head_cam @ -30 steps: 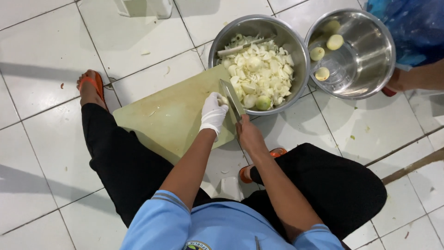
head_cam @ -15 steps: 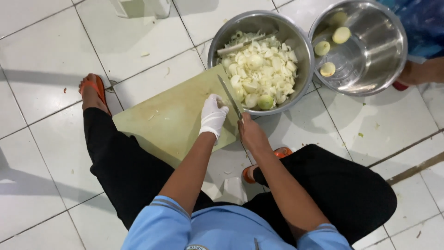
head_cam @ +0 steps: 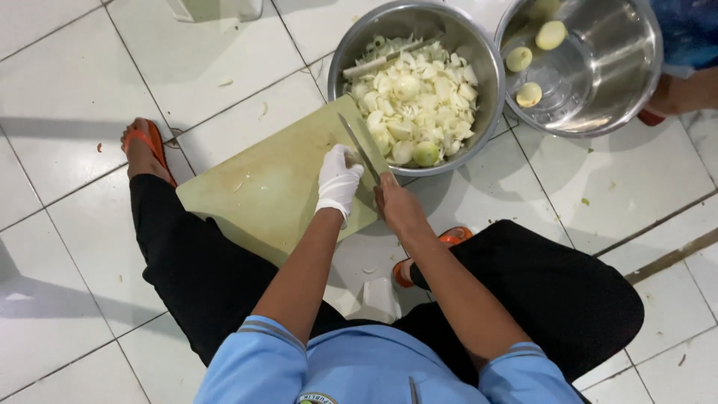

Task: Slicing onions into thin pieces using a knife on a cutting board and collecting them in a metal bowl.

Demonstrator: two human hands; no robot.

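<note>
A pale green cutting board (head_cam: 262,183) lies on the white floor tiles, one corner resting against a steel bowl (head_cam: 479,52) full of chopped white onion (head_cam: 415,101). My left hand (head_cam: 338,179), in a white glove, sits at the board's right edge beside the knife blade. My right hand (head_cam: 396,202) grips the handle of a knife (head_cam: 357,146) whose blade points up toward the bowl. Whether the gloved hand holds anything is hidden.
A second steel bowl (head_cam: 621,67) at the upper right holds three peeled onions (head_cam: 529,93). Another person's leg and blue garment (head_cam: 684,45) are at the top right edge. My feet wear orange sandals (head_cam: 146,146). Onion scraps dot the tiles.
The view has shifted slightly; the bowls sit a little further right in the frame. My hands and the knife stay at the board's right edge by the onion bowl.
</note>
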